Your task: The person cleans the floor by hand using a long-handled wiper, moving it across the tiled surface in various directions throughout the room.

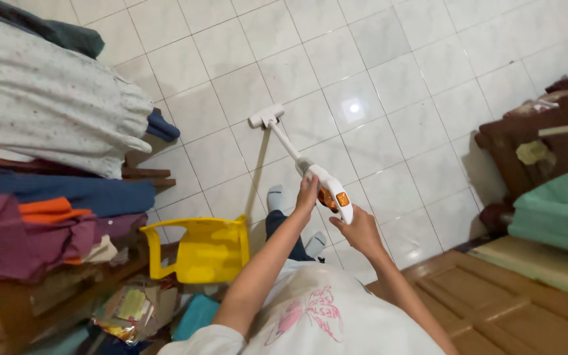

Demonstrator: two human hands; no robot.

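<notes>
- The white tiled floor [389,98] fills most of my view, glossy, with a bright spot of light reflected on one tile.
- To my left stands a heap of folded cloth [47,131]: a pale speckled piece on top, blue, purple and orange ones beneath, resting on a wooden frame.
- To my right a brown wooden surface [488,302] reaches in from the lower corner, and beyond it lies a teal bundle [560,210] with a dark brown bundle [540,141] above it.
- A small yellow plastic chair [198,250] sits just left of my legs, close to the cloth heap, with crumpled wrappers [129,312] on the ground below it.
- The white stick vacuum [297,161] slants away from me across the tiles; its flat head [265,115] rests on the floor well ahead, and its orange-and-white body is up at my hands.
- My left hand [307,194] is closed on the vacuum's upper body where the tube joins it.
- My right hand [361,230] is wrapped around the handle end, just below the orange part.
- My feet in light socks [276,197] show on the tiles under the vacuum, one either side of my left forearm.
</notes>
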